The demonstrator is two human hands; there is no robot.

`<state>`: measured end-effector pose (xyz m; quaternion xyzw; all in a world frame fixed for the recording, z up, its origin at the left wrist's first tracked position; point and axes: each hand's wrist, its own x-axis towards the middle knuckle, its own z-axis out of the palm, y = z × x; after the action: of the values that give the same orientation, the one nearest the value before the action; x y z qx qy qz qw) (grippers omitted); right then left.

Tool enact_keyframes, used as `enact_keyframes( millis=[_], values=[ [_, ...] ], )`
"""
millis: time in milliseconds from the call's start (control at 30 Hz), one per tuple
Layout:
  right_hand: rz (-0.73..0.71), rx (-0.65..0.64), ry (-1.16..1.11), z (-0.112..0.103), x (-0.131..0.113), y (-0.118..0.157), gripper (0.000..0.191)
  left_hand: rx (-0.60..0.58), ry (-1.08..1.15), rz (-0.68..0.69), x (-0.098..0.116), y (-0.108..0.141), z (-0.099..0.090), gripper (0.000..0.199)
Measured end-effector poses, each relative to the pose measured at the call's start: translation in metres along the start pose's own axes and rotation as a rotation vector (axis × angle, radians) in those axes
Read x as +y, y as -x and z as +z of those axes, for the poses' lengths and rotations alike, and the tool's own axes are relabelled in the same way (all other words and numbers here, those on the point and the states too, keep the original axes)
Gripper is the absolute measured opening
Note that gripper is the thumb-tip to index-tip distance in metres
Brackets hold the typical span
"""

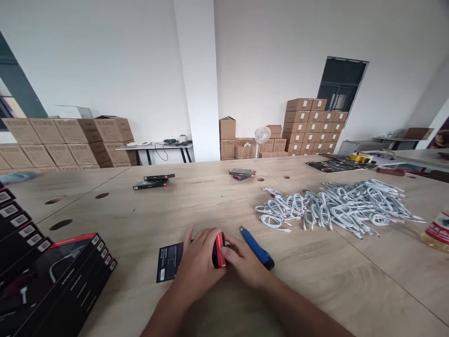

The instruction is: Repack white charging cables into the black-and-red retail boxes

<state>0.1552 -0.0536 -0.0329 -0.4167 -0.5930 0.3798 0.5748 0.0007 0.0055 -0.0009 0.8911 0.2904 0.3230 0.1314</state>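
Note:
Between my hands is a small black-and-red box [219, 250], its red face turned toward me. My left hand [199, 255] wraps over the box from the left with its fingers closed on it. From the other side my right hand [242, 260] grips the box, its thumb pressed on the red face. Under and beside my left hand lies a flat black printed card or carton [168, 262], partly covered. A blue utility knife [257, 248] rests on the table just right of my right hand.
A heap of white cables [336, 208] spreads over the right of the table [196, 206]. Stacked black boxes [70, 281] stand at the left. Flat boxes [154, 181] and further boxes [242, 173] lie farther back. A labelled jar [438, 231] stands at the right edge.

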Motion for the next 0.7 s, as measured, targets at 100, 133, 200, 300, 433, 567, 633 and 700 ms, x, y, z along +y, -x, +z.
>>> enact_keyframes(
  millis=[100,133,200,300,433,567,633,700],
  values=[
    [0.1,-0.042,-0.064,-0.009,-0.004,-0.001,0.033,-0.041,-0.019,0.014,0.007,-0.001,-0.004,0.044],
    [0.123,-0.06,-0.088,-0.011,-0.005,-0.001,0.035,-0.056,-0.033,0.018,0.009,-0.001,-0.005,0.043],
    [0.138,-0.085,-0.138,-0.013,-0.006,-0.001,0.037,-0.086,-0.068,0.028,0.012,-0.001,-0.007,0.042],
    [0.137,-0.094,-0.193,-0.014,-0.007,-0.001,0.035,-0.112,-0.098,0.037,0.015,-0.001,-0.006,0.046],
    [0.131,-0.098,-0.22,-0.014,-0.008,-0.002,0.032,-0.141,-0.117,0.05,0.017,-0.001,-0.004,0.048],
    [0.127,-0.044,-0.193,-0.011,-0.005,-0.004,0.031,-0.15,-0.107,0.073,0.019,0.001,-0.001,0.048],
    [0.154,0.014,-0.153,-0.01,-0.002,-0.004,0.03,-0.147,-0.095,0.083,0.02,0.002,0.001,0.054],
    [0.171,0.075,-0.11,-0.009,0.002,-0.004,0.028,-0.146,-0.078,0.091,0.023,0.002,0.004,0.057]
  ],
)
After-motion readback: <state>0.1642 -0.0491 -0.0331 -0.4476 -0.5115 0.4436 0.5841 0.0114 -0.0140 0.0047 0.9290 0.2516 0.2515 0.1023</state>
